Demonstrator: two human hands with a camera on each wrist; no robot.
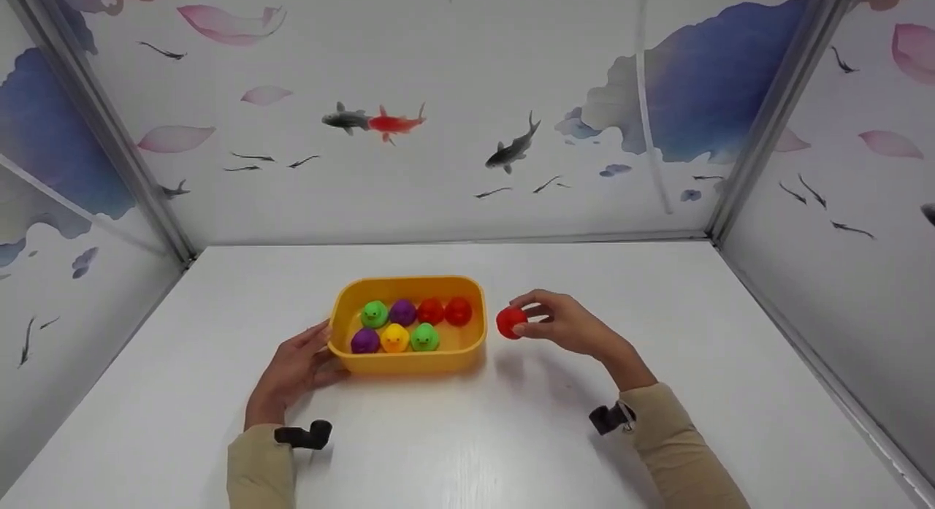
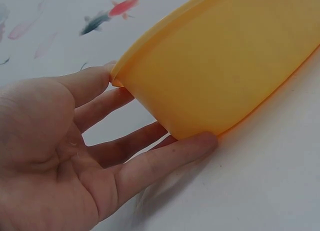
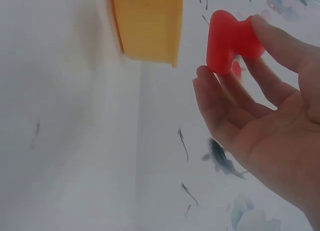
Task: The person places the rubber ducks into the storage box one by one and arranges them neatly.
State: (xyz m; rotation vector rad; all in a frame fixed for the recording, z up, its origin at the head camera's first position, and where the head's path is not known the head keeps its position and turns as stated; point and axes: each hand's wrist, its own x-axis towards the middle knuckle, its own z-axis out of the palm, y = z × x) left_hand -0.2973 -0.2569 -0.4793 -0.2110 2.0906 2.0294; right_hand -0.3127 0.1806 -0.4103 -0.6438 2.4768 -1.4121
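A yellow tub (image 1: 409,360) stands mid-table and holds several small rubber ducks: green (image 1: 375,313), purple (image 1: 402,312), two red (image 1: 458,311), yellow (image 1: 395,338). My left hand (image 1: 296,366) lies open against the tub's left end, its straight fingers (image 2: 150,163) touching the tub wall (image 2: 220,76). My right hand (image 1: 562,324) is just right of the tub and above the table, pinching a red duck (image 1: 509,322) between thumb and fingertips. In the right wrist view the red duck (image 3: 230,38) sits at the fingertips, with the tub (image 3: 147,23) beyond it.
The white table (image 1: 467,429) is boxed in by panels printed with fish and petals at the back (image 1: 438,129), left and right. Black wrist mounts (image 1: 305,435) sit on both beige sleeves.
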